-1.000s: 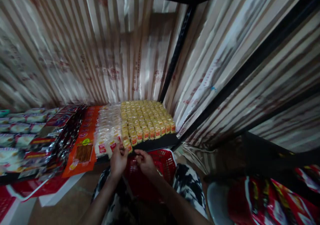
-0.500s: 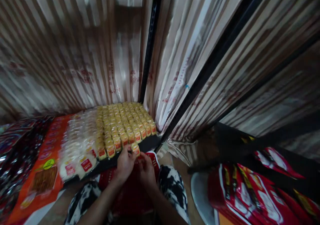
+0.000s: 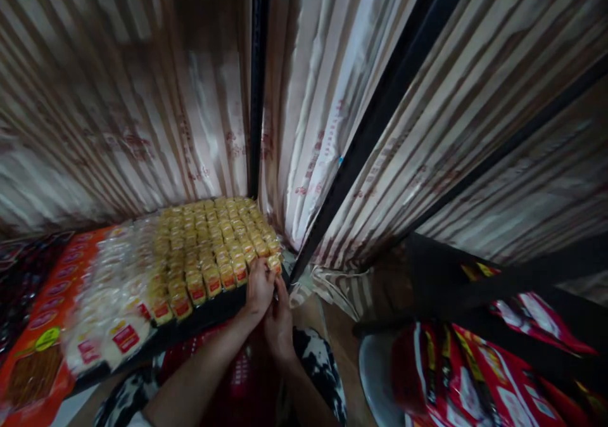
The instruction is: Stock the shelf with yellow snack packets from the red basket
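Note:
At the right front corner of the yellow rows, a small yellow packet (image 3: 274,263) with a red label sits among the fingertips of both hands. My left hand (image 3: 259,289) pinches it from the left. Just below, my right hand (image 3: 279,322) has its fingers closed up against the packet's lower side, partly hidden by the left hand. Tight rows of matching wrapped yellow packets (image 3: 209,243) cover the shelf beside and behind my hands.
Clear-wrapped white packs (image 3: 109,287), an orange packet (image 3: 57,300) and dark shiny packs lie to the left. Below my arms is a red basket (image 3: 237,370). Black shelf posts (image 3: 259,85) stand before striped curtains. Red bags (image 3: 475,370) fill the lower right.
Both hands have moved right and forward with the yellow packet, from in front of the rows to their right front corner. The camera view has shifted too.

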Demonstrator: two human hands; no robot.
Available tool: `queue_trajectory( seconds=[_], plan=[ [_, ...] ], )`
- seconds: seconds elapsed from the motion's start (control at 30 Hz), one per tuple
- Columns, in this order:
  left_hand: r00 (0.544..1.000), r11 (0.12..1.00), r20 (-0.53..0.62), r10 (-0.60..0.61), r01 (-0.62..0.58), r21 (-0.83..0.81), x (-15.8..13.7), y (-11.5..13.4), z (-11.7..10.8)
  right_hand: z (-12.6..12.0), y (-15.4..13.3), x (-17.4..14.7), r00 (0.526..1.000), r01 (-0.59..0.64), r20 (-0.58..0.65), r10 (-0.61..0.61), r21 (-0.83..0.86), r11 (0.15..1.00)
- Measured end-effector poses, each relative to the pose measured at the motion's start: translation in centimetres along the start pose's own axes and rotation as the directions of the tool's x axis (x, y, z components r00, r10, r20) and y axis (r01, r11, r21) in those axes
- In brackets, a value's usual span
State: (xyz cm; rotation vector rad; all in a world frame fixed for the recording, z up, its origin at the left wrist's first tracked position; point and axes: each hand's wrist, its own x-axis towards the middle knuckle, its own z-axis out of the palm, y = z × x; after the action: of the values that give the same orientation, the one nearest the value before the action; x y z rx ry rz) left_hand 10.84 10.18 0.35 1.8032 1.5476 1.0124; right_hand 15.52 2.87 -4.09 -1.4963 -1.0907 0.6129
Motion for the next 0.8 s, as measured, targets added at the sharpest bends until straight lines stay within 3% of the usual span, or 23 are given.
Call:
queue_trajectory(
  seconds=[0.33,0.8],
  plan=[
    [0.992,0.992,0.096,-0.085,0.075,0.102,1.6,1.2,1.2,0.1,1.3,2.1,0.999,0.043,0.011,-0.043,0.004,0.999],
    [0.999,0.996,0.030,-0.025,0.027,-0.082,0.5,0.2,1.2,1.2,2.6,2.4,0.979,0.193,-0.041,-0.198,-0.114,0.975]
  ],
)
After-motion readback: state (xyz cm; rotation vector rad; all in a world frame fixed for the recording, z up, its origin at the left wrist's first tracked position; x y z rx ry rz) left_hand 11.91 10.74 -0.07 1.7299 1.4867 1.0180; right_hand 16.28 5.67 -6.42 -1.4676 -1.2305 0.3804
